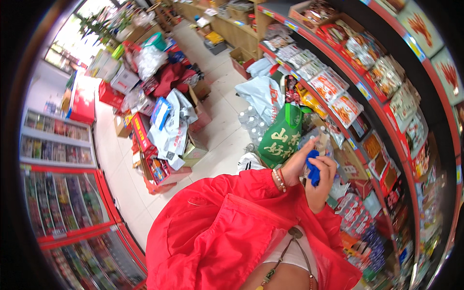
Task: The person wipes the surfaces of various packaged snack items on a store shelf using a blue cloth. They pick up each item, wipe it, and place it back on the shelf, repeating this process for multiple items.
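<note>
My right hand [322,177] grips a crumpled blue cloth [313,168] in front of my red jacket. My left hand [295,165], with bead bracelets at its wrist, is held up against the cloth, fingers stretched out towards the shelf. Whether its hidden fingers or thumb also hold the cloth cannot be seen. Just past my hands, a green bag [281,136] with writing stands on the floor. Beside it are several clear plastic bottles [252,125] with white caps and a white plastic bag [262,98].
Shelving [351,139] with packaged snacks curves along my right. Boxes and bags form a pile [170,108] across the aisle's tiled floor [224,116]. Red-framed glass-door coolers [70,203] stand at the left. More packets [351,214] lie low at my right side.
</note>
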Tool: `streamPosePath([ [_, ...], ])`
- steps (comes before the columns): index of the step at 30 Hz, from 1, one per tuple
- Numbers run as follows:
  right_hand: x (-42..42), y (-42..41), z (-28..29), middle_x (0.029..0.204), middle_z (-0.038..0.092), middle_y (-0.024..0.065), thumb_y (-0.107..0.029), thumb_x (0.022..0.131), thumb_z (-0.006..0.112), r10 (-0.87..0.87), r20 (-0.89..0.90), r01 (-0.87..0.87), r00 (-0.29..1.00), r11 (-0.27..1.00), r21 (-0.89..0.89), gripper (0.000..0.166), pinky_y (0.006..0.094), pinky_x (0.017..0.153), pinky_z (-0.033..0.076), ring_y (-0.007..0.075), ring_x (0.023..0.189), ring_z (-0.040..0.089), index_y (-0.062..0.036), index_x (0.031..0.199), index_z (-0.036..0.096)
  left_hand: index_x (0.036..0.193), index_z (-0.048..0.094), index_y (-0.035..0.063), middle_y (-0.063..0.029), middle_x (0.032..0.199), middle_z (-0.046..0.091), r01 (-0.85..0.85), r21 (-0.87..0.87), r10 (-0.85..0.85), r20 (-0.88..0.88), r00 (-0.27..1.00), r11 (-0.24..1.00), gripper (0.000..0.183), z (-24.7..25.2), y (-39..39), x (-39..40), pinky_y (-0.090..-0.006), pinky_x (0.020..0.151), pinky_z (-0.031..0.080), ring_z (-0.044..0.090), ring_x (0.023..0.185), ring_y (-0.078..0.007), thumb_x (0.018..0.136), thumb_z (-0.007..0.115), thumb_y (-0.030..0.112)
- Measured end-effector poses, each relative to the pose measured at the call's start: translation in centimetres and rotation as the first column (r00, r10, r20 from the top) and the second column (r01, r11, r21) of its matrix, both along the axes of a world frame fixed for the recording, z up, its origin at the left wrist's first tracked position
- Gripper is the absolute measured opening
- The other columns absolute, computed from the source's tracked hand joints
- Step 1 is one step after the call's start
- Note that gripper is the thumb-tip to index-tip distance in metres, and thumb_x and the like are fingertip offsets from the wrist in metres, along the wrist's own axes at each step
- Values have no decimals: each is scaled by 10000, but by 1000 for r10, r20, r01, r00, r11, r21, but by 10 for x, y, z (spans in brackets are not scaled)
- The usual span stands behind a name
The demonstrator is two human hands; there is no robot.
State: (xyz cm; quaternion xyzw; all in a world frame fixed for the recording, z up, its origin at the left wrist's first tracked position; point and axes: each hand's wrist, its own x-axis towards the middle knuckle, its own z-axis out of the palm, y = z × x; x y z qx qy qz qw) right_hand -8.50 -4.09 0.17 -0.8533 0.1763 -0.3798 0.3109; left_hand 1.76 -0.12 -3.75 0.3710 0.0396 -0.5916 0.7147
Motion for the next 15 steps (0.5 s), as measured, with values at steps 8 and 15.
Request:
streamPosePath([
  [8, 35, 8, 22, 1068, 569, 149, 118, 653, 556, 297, -31, -298, 954, 954, -20, 454, 413, 959, 417, 337, 1045, 548, -33, 1074, 633, 1085, 610, 143, -43, 997, 670, -122, -305, 1, -369, 929, 945, 484, 12, 36, 25, -313, 747, 554, 652, 876, -150, 951, 480, 589],
  [15, 96, -10, 19, 1074, 558, 167, 126, 653, 549, 349, -4, -346, 937, 927, -146, 481, 431, 926, 419, 353, 1038, 545, -29, 1104, 610, 1126, 580, 126, -41, 898, 670, -146, -266, 133, -68, 989, 953, 560, 8, 67, 34, -259, 493, 541, 659, 713, -118, 962, 389, 627],
])
